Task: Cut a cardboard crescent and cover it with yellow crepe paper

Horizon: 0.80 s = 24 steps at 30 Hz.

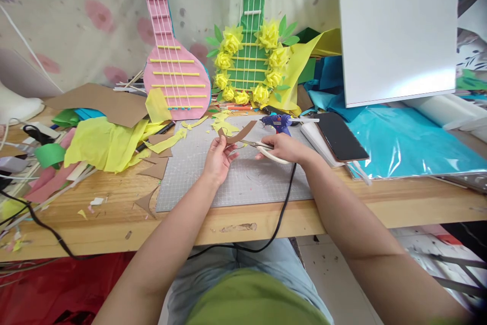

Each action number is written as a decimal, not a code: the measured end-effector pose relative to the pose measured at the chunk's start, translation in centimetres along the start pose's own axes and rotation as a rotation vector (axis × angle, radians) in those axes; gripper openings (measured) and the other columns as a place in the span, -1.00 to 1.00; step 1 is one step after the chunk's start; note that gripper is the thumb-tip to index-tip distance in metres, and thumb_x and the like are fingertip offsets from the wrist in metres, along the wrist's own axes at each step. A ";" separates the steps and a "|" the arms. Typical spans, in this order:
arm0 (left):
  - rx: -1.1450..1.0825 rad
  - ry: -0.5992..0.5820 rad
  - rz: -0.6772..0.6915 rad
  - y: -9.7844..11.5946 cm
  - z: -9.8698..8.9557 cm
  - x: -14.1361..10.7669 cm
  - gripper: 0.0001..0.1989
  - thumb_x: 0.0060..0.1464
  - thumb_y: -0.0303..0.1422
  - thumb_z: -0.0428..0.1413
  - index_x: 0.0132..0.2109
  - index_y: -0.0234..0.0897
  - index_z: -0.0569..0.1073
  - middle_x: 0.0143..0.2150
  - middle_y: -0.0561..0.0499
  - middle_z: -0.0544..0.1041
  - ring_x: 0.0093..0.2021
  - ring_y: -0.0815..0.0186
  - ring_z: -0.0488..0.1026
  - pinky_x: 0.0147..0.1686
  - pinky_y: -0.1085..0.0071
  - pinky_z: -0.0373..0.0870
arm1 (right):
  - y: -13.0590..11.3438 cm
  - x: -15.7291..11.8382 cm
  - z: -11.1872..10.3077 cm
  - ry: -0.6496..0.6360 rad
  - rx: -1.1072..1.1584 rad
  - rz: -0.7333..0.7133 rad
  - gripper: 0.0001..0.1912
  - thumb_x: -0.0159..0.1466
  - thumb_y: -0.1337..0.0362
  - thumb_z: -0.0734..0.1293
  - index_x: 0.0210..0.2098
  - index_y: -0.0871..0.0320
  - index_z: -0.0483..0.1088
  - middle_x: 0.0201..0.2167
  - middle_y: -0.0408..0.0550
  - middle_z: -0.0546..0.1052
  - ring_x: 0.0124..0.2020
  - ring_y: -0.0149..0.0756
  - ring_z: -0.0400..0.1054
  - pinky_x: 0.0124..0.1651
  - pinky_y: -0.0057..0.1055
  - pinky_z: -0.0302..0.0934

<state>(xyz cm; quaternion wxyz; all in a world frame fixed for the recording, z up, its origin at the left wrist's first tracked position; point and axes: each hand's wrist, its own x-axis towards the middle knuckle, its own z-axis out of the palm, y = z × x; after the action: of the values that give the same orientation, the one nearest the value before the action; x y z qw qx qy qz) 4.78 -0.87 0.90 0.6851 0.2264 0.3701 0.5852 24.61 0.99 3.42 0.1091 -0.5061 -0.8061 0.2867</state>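
Between thumb and fingers, my left hand [219, 158] pinches a curved strip of brown cardboard [243, 132], raised over a grey cutting mat [190, 183]. My right hand [283, 147] grips scissors with cream handles [272, 154]. Their blades point left and meet the strip's lower edge; whether they are parted is too small to tell. Just behind my right hand lies a blue glue gun [277, 122] with a white glue stick in its back. Yellow paper scraps [224, 124] are scattered on the mat's far part.
A pink paper guitar [178, 79] and a green one with yellow flowers [249, 56] lean at the back. Yellow crepe paper [106, 142] and cardboard offcuts [155, 168] lie left. On the right are a phone [340, 135], blue wrapped paper [411, 142] and a white panel [397, 31]. A black cord [285, 203] crosses the table edge.
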 end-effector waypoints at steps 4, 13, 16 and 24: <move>0.012 0.022 0.007 -0.1 0.1 0.0 -0.80 0.02 -0.28 0.13 -0.39 -0.24 0.26 -0.47 0.15 0.43 -0.50 0.52 0.40 -0.54 0.62 0.30 | -0.1 0.0 0.0 -0.010 0.007 0.001 -0.54 0.02 -0.15 0.25 -0.52 0.17 0.32 -0.62 -0.19 0.26 -0.55 -0.44 0.05 -0.49 -0.46 -0.15; 0.025 0.026 0.025 -0.1 0.0 0.0 -0.79 0.00 -0.27 0.14 -0.38 -0.24 0.26 -0.48 0.15 0.43 -0.51 0.53 0.38 -0.56 0.64 0.26 | -0.3 0.1 0.2 -0.016 0.040 0.026 -0.55 0.00 -0.14 0.27 -0.57 0.17 0.27 -0.66 -0.24 0.18 -0.58 -0.48 -0.01 -0.50 -0.46 -0.17; 0.019 0.024 0.022 -0.1 0.0 -0.1 -0.79 0.00 -0.27 0.14 -0.38 -0.24 0.26 -0.48 0.15 0.43 -0.51 0.53 0.38 -0.57 0.64 0.25 | -0.2 0.1 0.2 -0.012 0.044 0.010 -0.56 0.00 -0.13 0.28 -0.56 0.17 0.29 -0.65 -0.23 0.19 -0.57 -0.48 0.00 -0.51 -0.46 -0.18; 0.012 0.036 0.007 -0.1 0.0 -0.1 -0.81 0.01 -0.29 0.13 -0.39 -0.23 0.26 -0.48 0.16 0.43 -0.51 0.53 0.38 -0.57 0.63 0.25 | -0.2 0.1 0.2 0.001 0.038 0.009 -0.56 0.00 -0.13 0.28 -0.57 0.16 0.28 -0.65 -0.23 0.20 -0.57 -0.47 0.01 -0.51 -0.46 -0.17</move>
<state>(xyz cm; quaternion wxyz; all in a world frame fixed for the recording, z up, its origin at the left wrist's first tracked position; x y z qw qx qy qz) 4.85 -1.00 0.91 0.6748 0.2211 0.3850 0.5895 24.32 0.91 3.36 0.1176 -0.5078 -0.7982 0.3021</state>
